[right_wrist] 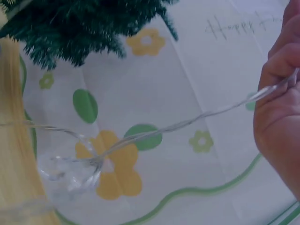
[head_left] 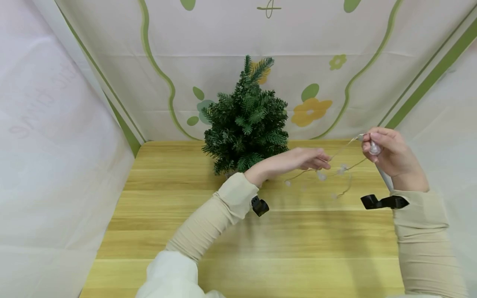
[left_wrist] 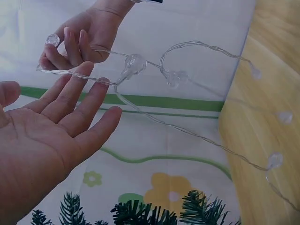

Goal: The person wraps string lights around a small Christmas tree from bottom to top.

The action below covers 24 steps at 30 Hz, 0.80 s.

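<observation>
What my right hand pinched: lights, near a bulb.
Left hand: my fingers were apart, lights at the tips.
Tree: stood on the table.

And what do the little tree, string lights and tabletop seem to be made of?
Miniature fir tree: probably matte plastic; needles look uniform.
String lights: glossy bulbs, clear plastic or glass, being see-through with highlights; twisted wire.
Tabletop: wood or laminate, soft sheen, showing grain.
</observation>
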Available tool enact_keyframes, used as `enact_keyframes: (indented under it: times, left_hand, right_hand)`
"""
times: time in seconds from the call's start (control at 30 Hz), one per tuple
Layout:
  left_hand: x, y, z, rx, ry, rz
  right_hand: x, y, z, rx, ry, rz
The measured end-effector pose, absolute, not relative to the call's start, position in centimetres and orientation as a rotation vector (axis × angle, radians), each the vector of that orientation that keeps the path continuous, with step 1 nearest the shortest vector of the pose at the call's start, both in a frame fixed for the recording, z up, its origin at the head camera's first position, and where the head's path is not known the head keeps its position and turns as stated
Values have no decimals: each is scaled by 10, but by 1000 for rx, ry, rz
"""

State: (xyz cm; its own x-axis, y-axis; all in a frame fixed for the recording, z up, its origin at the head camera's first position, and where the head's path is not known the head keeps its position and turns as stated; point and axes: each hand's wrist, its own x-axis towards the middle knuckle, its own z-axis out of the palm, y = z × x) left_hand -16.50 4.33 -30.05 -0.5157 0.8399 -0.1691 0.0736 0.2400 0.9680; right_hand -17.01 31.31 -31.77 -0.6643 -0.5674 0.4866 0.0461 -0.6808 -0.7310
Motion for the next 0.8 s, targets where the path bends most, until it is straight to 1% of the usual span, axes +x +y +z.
enact_keyframes:
  times: [0.2,0.47,0.6,0.8]
  left_hand:
    - [-169,39,-278,827,1741,1409]
    - [-169,20,-252,858,1754,1419]
    - [-170,10,-246,869,1773,1389]
    - [-170,2,-245,808,1821,1367]
  right_hand:
    - [-162,299,-303,-967,1146,-2310]
    - [-160,289,-297,-1047,1251,-2231]
    - [-161,284,-295,-1064,1253,-2183]
    - [-160,274,-293,-1066,1360,-2109]
